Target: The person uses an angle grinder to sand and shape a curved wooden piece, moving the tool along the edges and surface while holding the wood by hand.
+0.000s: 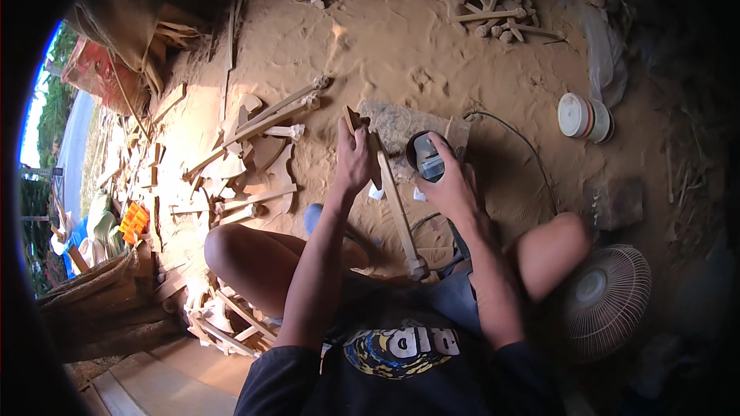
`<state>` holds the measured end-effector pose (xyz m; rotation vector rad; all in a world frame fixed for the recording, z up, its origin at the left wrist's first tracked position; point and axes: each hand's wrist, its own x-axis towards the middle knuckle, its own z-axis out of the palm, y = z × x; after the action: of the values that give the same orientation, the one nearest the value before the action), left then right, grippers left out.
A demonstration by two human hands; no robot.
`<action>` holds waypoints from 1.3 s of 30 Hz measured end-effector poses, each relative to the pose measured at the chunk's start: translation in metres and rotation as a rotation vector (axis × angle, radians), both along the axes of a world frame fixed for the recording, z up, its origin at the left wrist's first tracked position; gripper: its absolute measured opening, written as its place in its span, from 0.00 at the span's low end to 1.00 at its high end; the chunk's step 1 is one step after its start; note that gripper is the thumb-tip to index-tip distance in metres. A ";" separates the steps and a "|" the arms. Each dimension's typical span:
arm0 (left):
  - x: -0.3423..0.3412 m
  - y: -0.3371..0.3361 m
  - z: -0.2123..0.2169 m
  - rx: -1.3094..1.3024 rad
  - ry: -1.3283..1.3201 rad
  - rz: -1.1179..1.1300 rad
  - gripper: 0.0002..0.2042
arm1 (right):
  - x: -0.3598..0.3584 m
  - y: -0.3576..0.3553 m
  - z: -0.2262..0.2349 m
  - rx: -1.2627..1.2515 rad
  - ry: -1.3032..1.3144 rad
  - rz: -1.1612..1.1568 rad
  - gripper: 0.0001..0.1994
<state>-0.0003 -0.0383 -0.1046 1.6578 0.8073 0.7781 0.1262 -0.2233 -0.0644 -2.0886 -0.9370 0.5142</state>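
My left hand [354, 156] is closed around a pale wooden piece [397, 212], partly hidden by the fingers. Its long narrow shaft slants down toward my lap and ends in a rounded knob, and a darker flat part shows beside the fingers. My right hand [453, 181] grips a corded power tool [426, 156] with a grey body and a dark round rim. Its working face is turned out of sight. The tool is just right of the wood; I cannot tell whether they touch. A rough stone block [389, 127] lies beyond both hands.
Cut wooden pieces [258, 127] lie piled at the left, with another heap [486, 0] at the far side. A black cable [524, 142] curves over the dusty ground. At the right are a white tub [574, 115] and a round fan [609, 304], close to my knee.
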 end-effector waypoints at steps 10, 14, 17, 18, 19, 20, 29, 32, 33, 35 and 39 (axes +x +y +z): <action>-0.005 0.018 0.042 -0.415 0.223 -0.024 0.19 | 0.007 -0.019 -0.001 0.080 0.152 -0.020 0.42; -0.012 0.039 -0.011 -0.030 0.062 0.094 0.17 | 0.012 -0.023 -0.011 0.239 0.191 -0.046 0.42; -0.019 0.048 -0.019 -0.359 -0.352 -0.143 0.12 | 0.016 -0.030 -0.003 0.253 0.145 -0.045 0.43; -0.014 0.050 -0.014 -0.356 -0.362 -0.141 0.12 | 0.018 -0.033 0.001 0.258 0.144 -0.062 0.43; -0.010 0.053 -0.009 -0.295 -0.297 0.007 0.11 | 0.020 -0.037 0.005 0.272 0.199 -0.077 0.42; -0.009 0.058 -0.003 -0.232 -0.231 0.157 0.10 | 0.022 -0.039 0.011 0.276 0.194 -0.067 0.42; -0.024 0.072 0.010 -0.116 -0.290 0.569 0.26 | 0.016 -0.040 0.026 0.255 0.137 -0.126 0.42; -0.027 0.059 -0.007 -0.085 -0.399 0.374 0.18 | 0.009 -0.024 0.001 0.305 0.200 0.002 0.42; -0.026 0.055 -0.006 -0.140 -0.402 0.324 0.16 | 0.010 -0.021 -0.014 0.301 0.156 0.039 0.42; -0.040 0.055 0.003 -0.256 -0.297 0.290 0.14 | -0.002 -0.009 -0.020 0.229 0.193 0.078 0.46; -0.053 0.062 0.012 -0.223 -0.165 0.231 0.14 | -0.027 0.021 -0.040 0.215 0.134 0.103 0.53</action>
<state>-0.0537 0.0240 -0.0922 1.2993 0.9428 0.9358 0.0991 -0.2018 -0.1046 -1.7981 -0.9800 0.5731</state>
